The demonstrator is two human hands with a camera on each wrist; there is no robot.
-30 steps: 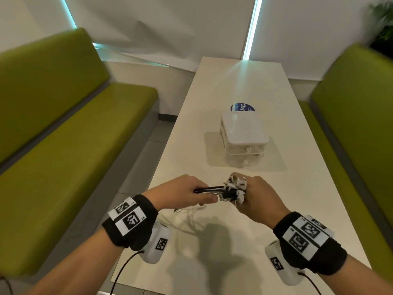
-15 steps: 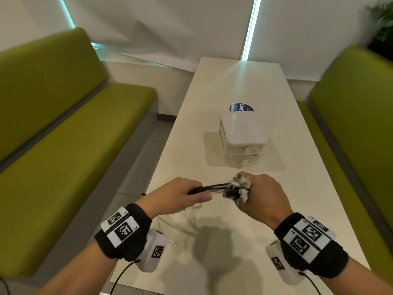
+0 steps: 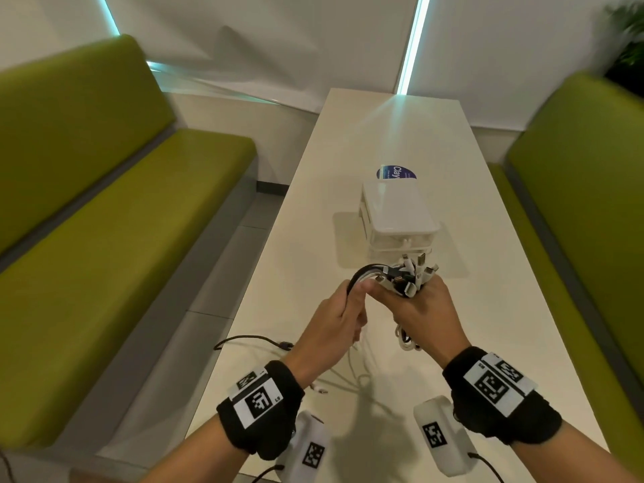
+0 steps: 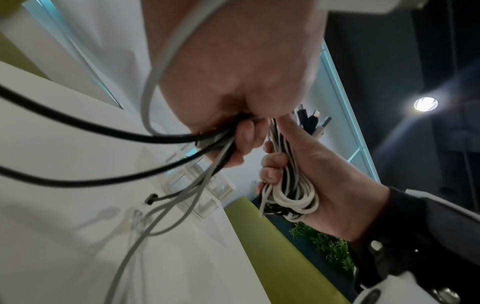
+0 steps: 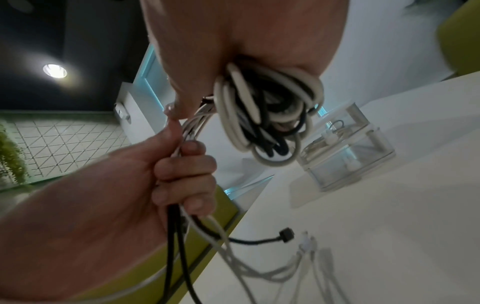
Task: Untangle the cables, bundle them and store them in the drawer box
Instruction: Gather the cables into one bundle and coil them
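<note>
Right hand (image 3: 423,308) grips the coiled bundle (image 4: 288,197), left hand (image 3: 336,322) clutches loose tails; drawer box (image 3: 399,217) sits straight above in frame (right nearer)

A long white worktop (image 3: 481,308) runs away from the viewer between two green benches. Just past its middle, toward twelve o'clock, stands a clear drawer box (image 3: 397,217) with a white lid. Touching its far side lies a round blue sticker (image 3: 395,173). Near the edge at seven o'clock, loose ends of black and white cables (image 3: 265,341) trail across the surface.
</note>
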